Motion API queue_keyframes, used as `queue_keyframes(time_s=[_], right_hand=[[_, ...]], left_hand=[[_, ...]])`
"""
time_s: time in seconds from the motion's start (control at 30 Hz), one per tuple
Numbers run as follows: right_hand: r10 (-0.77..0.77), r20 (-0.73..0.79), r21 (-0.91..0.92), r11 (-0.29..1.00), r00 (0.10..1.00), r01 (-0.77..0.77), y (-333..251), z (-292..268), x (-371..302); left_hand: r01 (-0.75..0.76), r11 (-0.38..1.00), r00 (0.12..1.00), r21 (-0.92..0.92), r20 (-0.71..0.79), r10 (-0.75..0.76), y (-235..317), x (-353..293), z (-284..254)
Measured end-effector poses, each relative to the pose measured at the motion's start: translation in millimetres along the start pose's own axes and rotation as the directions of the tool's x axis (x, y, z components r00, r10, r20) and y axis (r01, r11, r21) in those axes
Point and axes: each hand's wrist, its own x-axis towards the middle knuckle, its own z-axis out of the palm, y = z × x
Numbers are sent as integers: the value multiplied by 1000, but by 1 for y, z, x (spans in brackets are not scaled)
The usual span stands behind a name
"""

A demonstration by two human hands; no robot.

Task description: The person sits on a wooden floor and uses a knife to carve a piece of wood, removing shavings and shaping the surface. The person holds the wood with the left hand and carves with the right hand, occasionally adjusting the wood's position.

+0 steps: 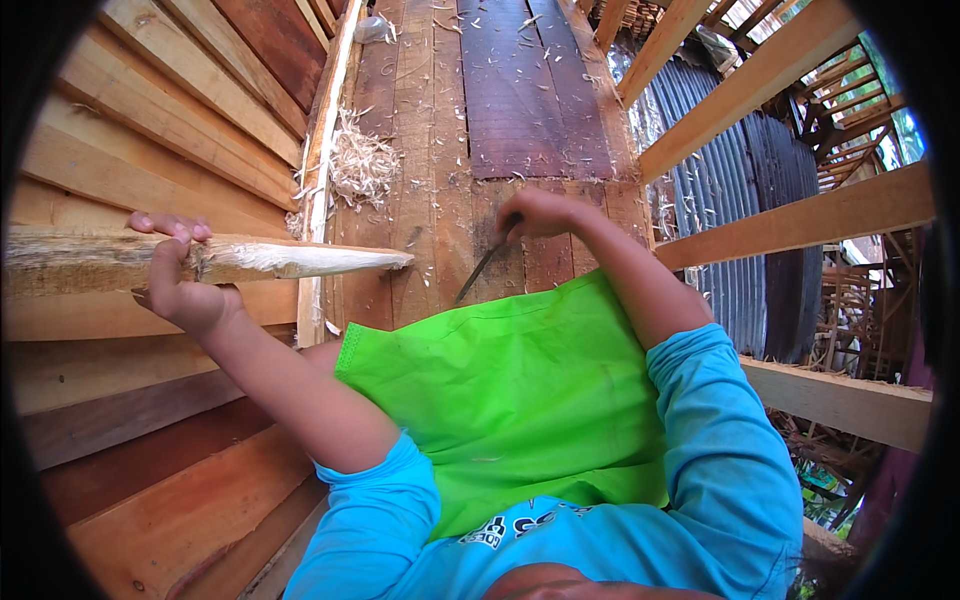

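My left hand (185,275) is closed round a thick wooden pole (90,262) at the left, thumb and fingers wrapped about it. The pole lies level across the view, and its right end is whittled to a pale point. My right hand (540,214) grips the dark handle of a knife (482,270) near the middle. The knife's narrow blade slants down and left, its tip close to the edge of a bright green apron (500,380) over my lap. Blade and pole are apart.
A heap of pale wood shavings (362,160) lies on the plank floor (445,210), beside a light timber edge (316,150). A plank wall (170,130) rises at left. Wooden rails (800,215) stand at right, with corrugated metal sheet (715,170) beyond. A clear plastic container (374,29) sits far off.
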Motion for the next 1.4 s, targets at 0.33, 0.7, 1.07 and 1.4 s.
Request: queue_keyframes(time_s=[0.33,0.7,1.07,1.4], right_hand=[[152,-347,-42,983,925,-177,-9,-15,9],[201,-534,-79,955,822,-284,-9,-16,18],[268,-719,-72,889,642,-452,-7,-32,12],[343,-695,-33,863,632,-505,-2,-39,7]], left_hand=[[3,1000,1000,23,0,-3,1,-1,1],[0,999,1000,34,-21,1,2,-3,8],[20,1000,1000,12,-5,-20,-2,-2,2],[-36,999,999,6,-27,36,2,-2,9]])
